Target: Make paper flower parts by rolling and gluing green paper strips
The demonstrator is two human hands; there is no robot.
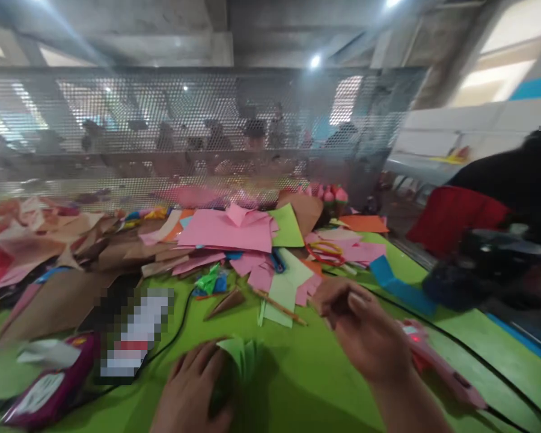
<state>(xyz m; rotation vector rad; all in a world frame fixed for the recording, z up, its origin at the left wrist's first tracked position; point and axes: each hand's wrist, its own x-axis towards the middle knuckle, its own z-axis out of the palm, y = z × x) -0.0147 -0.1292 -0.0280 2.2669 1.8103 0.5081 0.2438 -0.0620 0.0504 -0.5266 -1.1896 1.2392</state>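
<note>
My left hand (196,385) rests low at the front of the green table, its fingers closed around a pleated light green paper piece (243,355). The folds fan out past the fingertips; the lower part is hidden by the hand. To the right, my right hand (369,337) is raised over the table with fingers loosely curled and the thumb apart from them. Nothing shows in it, though motion blurs the fingertips. Beside that wrist lies a pink glue gun (451,373) with a red light. A pencil (282,307) and a small brown paper cone (225,302) lie between the hands.
Pink sheets (228,231) and other paper scraps pile up along a perforated metal screen (207,120). On the left are a phone (137,334) and a purple packet (54,382). A black cable (469,343) crosses the right side. A person in black sits far right.
</note>
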